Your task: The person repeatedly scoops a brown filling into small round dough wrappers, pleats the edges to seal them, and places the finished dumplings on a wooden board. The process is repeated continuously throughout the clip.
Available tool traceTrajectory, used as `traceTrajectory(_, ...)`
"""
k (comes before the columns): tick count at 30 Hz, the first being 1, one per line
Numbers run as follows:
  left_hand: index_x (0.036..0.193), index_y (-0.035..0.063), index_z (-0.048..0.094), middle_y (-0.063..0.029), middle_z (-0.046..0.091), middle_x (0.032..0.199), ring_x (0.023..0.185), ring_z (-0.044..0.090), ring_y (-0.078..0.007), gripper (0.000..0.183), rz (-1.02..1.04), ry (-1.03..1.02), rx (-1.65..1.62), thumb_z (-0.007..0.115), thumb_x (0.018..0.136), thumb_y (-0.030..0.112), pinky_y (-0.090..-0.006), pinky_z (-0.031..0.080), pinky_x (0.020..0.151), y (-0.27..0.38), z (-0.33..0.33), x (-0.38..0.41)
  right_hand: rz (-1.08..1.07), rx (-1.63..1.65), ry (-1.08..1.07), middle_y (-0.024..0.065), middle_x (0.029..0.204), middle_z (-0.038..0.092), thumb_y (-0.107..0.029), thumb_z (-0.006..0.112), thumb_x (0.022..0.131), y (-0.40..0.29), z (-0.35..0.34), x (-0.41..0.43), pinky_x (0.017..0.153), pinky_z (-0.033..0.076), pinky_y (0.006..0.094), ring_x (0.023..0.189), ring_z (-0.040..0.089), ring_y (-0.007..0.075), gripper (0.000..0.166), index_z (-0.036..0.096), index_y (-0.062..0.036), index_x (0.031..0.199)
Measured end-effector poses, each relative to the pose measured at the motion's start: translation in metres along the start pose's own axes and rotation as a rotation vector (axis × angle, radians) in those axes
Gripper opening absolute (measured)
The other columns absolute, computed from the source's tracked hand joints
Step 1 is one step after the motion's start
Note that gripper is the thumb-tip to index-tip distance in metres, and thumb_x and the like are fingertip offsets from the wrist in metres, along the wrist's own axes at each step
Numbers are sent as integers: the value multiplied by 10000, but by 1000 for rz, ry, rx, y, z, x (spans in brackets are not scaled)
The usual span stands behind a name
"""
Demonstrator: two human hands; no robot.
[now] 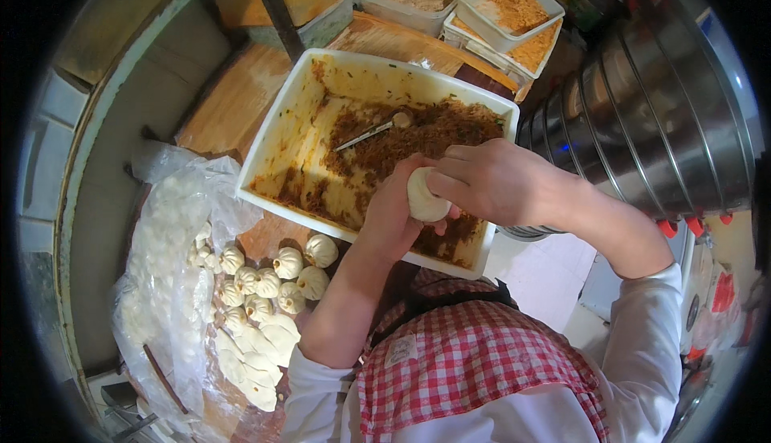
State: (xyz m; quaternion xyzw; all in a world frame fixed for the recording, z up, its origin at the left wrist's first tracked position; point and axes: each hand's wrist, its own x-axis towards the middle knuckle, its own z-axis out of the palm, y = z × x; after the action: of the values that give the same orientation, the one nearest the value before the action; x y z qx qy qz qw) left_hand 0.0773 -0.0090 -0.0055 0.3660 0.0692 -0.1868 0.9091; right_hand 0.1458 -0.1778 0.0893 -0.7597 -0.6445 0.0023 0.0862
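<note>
Above the near right part of a white plastic tub [283,111], my left hand [394,208] cups a ball of dough, a bun [426,196]. My right hand [491,181] pinches the same bun at its top and side. Brown minced filling [433,136] lies in the tub, with a metal spoon [370,133] resting on it. Several pleated buns [288,263] sit on the wooden board to the left of my left forearm. Below them, flat dough wrappers [256,352] overlap in a pile.
Clear plastic sheeting [174,262] covers more dough pieces at the left, a thin brown stick [164,378] by its lower end. Plastic boxes of filling [512,12] stand at the back. A tall stack of metal steamers [638,105] with red handles rises at the right.
</note>
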Motion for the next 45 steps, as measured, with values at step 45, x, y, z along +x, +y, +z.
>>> traceTrajectory(45,1159,62,573,-103,650,1039,902,673,-260,297,119,328,-241,485,1012,305,-356,582,638,-27,-5,-30,559,719,135,135,758,625,-87,646,888,38,32,-5,662,528,354,693,663,234,114,601,1,946)
